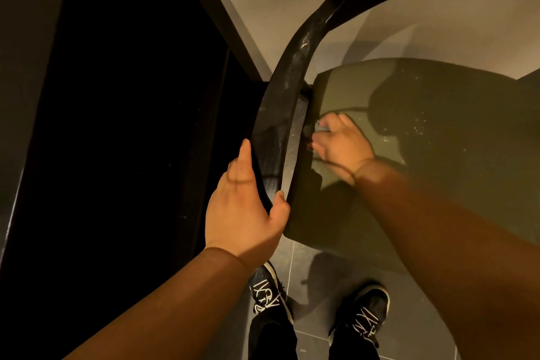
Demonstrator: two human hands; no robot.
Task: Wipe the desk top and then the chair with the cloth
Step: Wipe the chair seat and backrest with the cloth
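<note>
On the seat (438, 131), at its rear edge, the right grip (342, 143) bunches the cloth (321, 128); most seat lies rightward of it; left grip (242, 207) clasps the backrest (292, 82), farther off.

Close-fitting brown sleeves (175, 307) reach both wrists; left hand (242, 213) and right hand (340, 145) bare. Black trousers (273, 339). 2 low black sneakers (363, 313), white laces crossed in zigzag, pale sole edges.

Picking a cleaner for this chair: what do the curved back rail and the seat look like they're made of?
Back rail: likely dark lacquered wood; glossy streaks of reflected light. Seat: probably smooth olive vinyl or leather; soft sheen, rounded padded edge.
</note>
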